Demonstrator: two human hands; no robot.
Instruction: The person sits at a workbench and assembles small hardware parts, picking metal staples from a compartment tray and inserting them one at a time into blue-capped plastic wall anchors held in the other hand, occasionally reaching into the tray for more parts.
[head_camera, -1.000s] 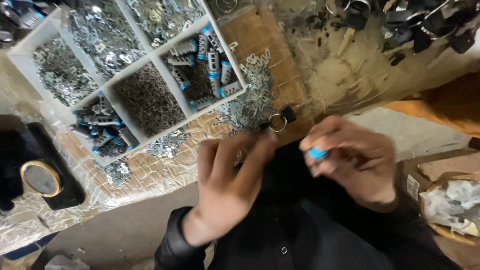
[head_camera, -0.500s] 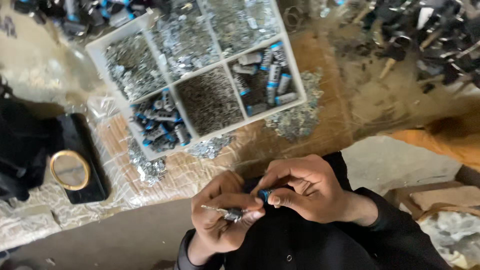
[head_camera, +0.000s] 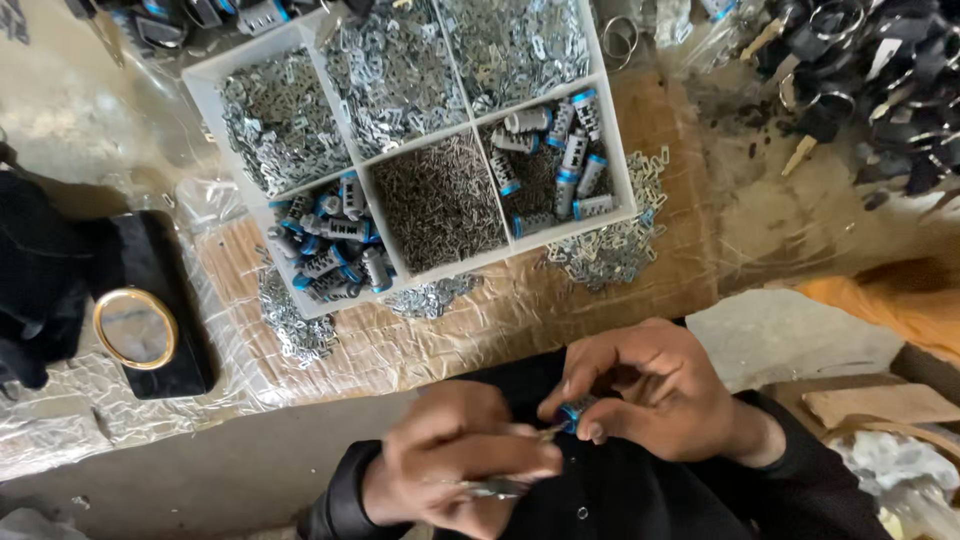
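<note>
Bench below; cylinder (head_camera: 572, 411) in right hand (head_camera: 655, 390) grip.

Shiny metal parts (head_camera: 282, 125) fill a matt white plastic tray (head_camera: 205, 80).

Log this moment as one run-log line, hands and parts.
right hand: pinches blue-tipped cylinder | left hand: holds thin metal tool | divided tray: on bench beyond hands

Two hands work on a small cylinder over the desk

The right hand (head_camera: 655, 390) pinches a blue-ended metal cylinder (head_camera: 572, 410); the left hand (head_camera: 460, 455) grips a thin metal tool (head_camera: 497, 487) just beside it, below the white divided tray (head_camera: 215, 80).
</note>
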